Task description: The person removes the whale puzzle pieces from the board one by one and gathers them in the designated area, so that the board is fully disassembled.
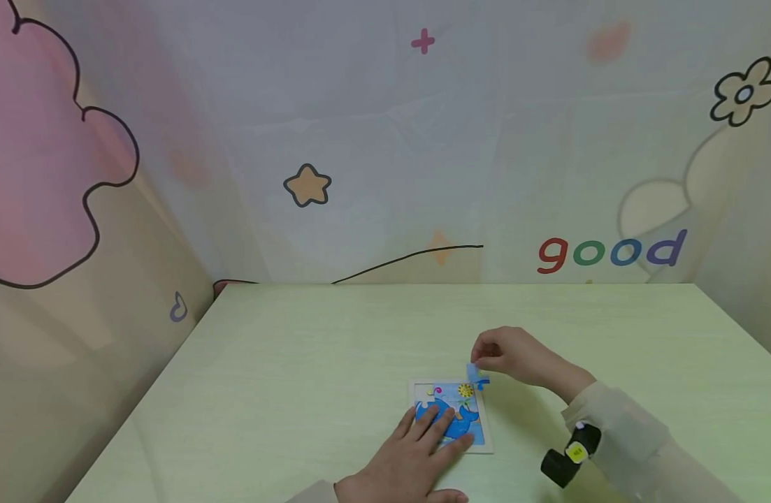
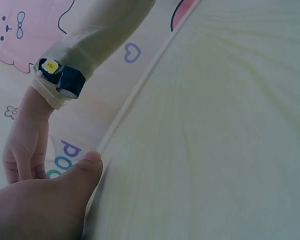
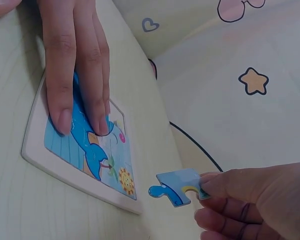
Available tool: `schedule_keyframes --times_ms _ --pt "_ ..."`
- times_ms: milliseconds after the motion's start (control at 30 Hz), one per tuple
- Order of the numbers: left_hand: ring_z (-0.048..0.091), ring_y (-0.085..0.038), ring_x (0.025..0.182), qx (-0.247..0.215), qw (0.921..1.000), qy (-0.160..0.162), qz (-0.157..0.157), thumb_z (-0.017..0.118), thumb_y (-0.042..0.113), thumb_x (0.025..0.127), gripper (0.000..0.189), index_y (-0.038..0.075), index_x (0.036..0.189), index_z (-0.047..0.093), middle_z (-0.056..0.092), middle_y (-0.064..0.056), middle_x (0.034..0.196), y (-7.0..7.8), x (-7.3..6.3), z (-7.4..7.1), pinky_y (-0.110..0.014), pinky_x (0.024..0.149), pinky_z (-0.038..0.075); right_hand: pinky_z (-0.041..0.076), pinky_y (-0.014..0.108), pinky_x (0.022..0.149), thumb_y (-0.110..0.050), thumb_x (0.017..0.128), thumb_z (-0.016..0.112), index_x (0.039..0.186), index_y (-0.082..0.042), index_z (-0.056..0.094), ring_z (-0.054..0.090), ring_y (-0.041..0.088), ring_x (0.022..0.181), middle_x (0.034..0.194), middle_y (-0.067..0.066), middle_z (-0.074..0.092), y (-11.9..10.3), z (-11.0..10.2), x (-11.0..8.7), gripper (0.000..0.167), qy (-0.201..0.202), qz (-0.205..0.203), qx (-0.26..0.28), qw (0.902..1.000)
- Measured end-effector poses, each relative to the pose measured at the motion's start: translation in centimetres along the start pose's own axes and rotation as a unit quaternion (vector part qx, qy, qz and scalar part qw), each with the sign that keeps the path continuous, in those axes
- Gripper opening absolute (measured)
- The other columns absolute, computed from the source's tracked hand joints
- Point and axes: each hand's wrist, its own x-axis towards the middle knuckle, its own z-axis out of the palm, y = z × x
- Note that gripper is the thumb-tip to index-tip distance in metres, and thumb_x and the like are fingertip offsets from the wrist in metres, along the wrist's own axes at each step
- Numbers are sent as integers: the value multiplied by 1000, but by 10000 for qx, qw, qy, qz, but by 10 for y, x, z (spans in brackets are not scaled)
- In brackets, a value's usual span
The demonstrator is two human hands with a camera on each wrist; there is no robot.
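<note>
A jigsaw puzzle [image 1: 470,432] with a blue whale-like animal and a yellow sun lies in a pale frame [image 3: 80,178] on the table. My left hand [image 1: 409,454] rests on it, fingers spread and straight, covering its lower left part. Between thumb and fingertips, my right hand [image 1: 514,355] pinches a light blue puzzle piece [image 3: 176,186] with a darker blue knob. In the head view that piece overlaps the frame's top right corner; the right wrist view shows it raised beside the frame. The left wrist view catches the left thumb [image 2: 82,175] at the table edge.
The pale green table [image 1: 284,370] stretches out around the puzzle. Behind it hangs a printed backdrop [image 1: 372,140] with a star, a flower and the word "good". A black wrist camera [image 1: 570,455] is strapped over the right sleeve.
</note>
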Motion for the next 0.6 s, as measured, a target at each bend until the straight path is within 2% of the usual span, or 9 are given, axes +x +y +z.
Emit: schedule_keyframes --times_ms 267,600 --pt "22 -28 148 -84 9999 -88 -8 21 64 97 65 32 154 20 19 -7 162 -1 -1 -1 -53 114 28 48 22 67 -10 87 69 88 -9 67 52 12 74 81 -2 64 14 -1 -4 3 -63 137 54 9999" --pt "21 -28 149 27 9999 -143 -7 19 64 97 65 32 154 19 18 -7 162 0 -1 -2 -51 115 27 47 22 67 -10 86 70 89 -10 68 51 13 75 80 -2 62 25 4 -9 3 -151 393 148 9990"
